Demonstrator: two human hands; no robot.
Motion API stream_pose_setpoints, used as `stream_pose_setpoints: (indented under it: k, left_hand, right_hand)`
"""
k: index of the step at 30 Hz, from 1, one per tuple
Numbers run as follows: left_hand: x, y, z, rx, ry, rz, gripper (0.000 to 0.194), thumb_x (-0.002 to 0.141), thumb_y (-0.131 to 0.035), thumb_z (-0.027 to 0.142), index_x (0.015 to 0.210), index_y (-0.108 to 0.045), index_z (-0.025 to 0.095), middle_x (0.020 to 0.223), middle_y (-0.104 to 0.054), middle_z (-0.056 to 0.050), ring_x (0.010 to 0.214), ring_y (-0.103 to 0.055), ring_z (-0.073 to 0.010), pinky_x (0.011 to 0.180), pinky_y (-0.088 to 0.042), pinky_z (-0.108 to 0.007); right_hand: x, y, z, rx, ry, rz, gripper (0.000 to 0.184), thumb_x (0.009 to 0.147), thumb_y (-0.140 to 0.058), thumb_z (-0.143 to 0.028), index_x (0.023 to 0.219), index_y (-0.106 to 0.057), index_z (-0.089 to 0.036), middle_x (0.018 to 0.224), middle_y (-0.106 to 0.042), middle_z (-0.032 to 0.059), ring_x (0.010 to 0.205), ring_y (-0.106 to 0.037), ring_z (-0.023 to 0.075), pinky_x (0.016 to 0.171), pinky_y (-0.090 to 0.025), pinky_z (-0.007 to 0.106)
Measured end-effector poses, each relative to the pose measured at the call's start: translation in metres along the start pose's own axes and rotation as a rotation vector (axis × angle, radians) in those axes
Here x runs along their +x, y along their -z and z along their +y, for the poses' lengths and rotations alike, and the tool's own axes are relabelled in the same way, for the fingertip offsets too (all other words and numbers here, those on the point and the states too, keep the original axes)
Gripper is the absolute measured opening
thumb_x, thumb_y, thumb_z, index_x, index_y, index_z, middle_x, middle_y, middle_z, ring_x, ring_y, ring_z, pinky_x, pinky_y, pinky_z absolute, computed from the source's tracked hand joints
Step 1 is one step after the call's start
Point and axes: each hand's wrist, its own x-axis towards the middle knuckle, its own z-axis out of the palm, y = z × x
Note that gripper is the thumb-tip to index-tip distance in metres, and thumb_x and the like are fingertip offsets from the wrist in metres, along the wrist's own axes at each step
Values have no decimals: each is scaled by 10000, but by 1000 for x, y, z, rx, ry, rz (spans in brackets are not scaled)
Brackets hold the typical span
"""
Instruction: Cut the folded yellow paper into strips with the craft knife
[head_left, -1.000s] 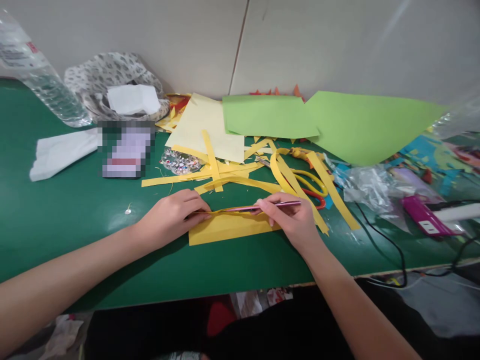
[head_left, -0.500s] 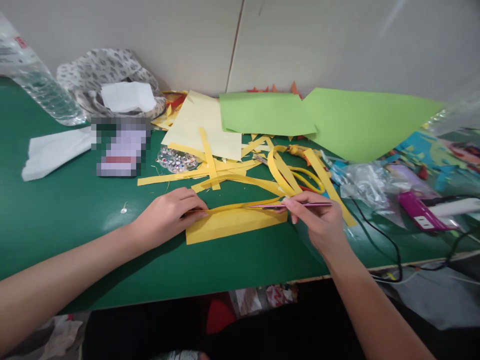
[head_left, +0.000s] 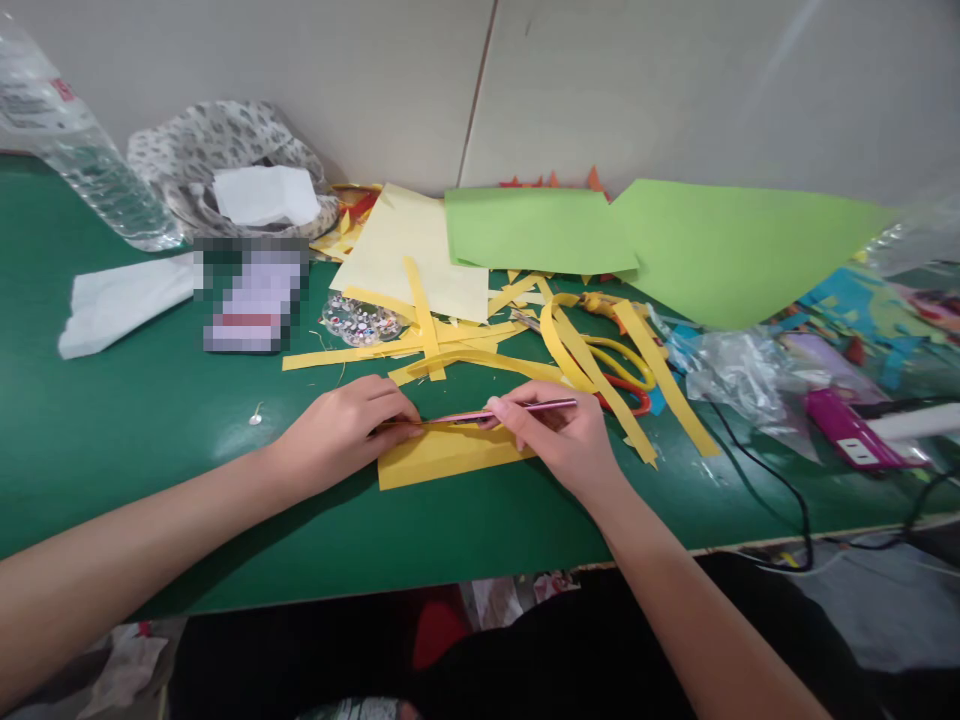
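A folded sheet of yellow paper (head_left: 450, 458) lies on the green table in front of me. My left hand (head_left: 360, 415) pinches its upper left end. Between the thumb and fingers of my right hand (head_left: 562, 430) is a slim pink pointed tool (head_left: 551, 405). It lies nearly flat along the paper's top edge, its tip close to my left fingertips; its exact kind is unclear. Beyond my hands are several loose yellow paper strips (head_left: 345, 355), some crossing each other. Red and yellow scissor handles (head_left: 630, 405) show partly beneath strips, just past my right hand.
Cream paper (head_left: 412, 240) and green sheets (head_left: 540, 228) lie against the wall. At left are a water bottle (head_left: 112, 190), a spotted fabric bag (head_left: 225, 140), a blurred-out phone (head_left: 259, 300) and a dish of gems (head_left: 364, 320). A magenta device (head_left: 844, 430) with black cable lies right.
My right hand has slid left along the paper's top edge with the pink tool, bringing its tip near my left fingers. A yellow strip end now shows to its right. My left hand keeps its pinch.
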Motion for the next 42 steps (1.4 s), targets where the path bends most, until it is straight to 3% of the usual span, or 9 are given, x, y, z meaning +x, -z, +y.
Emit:
stream_pose_setpoints:
  k: [9,16,22,28,35,42]
  left_hand:
    - [0,1,1,-50,32,-1,207,937,-497,274,869,-668,178,841,-651,-40,781,-609,-151,677,-479,-244]
    - [0,0,0,-53,27,12,182,924,-532,278,862,-669,175,844,-653,-38,790,-612,-155,685,-478,-249]
    - [0,1,1,-44,23,4,211,938,-496,282,862,-661,176,841,-653,-41,779,-610,-152,672,-474,-247]
    - [-1,0,0,-40,17,6,183,929,-518,273,865,-657,174,830,-644,-35,770,-602,-152,662,-464,-245]
    - [0,1,0,-35,15,7,183,931,-516,273,869,-655,172,828,-636,-35,765,-597,-149,662,-465,-240]
    - [0,1,1,-23,15,11,170,928,-528,275,868,-651,173,826,-643,-33,767,-604,-149,658,-466,-238]
  right_hand:
    - [-3,28,12,-47,12,19,156,777,-703,-333,694,-717,-202,595,-675,10,436,-494,112,438,-391,264]
    - [-7,42,14,-72,37,152,153,764,-722,-315,649,-708,-214,569,-674,9,487,-555,134,461,-410,263]
    - [-9,29,12,-14,21,70,163,783,-703,-337,689,-719,-204,582,-680,11,441,-520,115,424,-411,255]
    - [-9,11,6,31,-12,21,145,781,-702,-323,698,-715,-205,633,-706,21,514,-587,142,452,-432,262]
    - [-6,7,6,45,-24,-39,128,778,-702,-317,721,-725,-205,669,-730,27,474,-560,123,435,-434,257]
    - [-8,10,3,28,-44,29,137,770,-704,-307,683,-716,-201,639,-715,23,474,-551,121,442,-432,255]
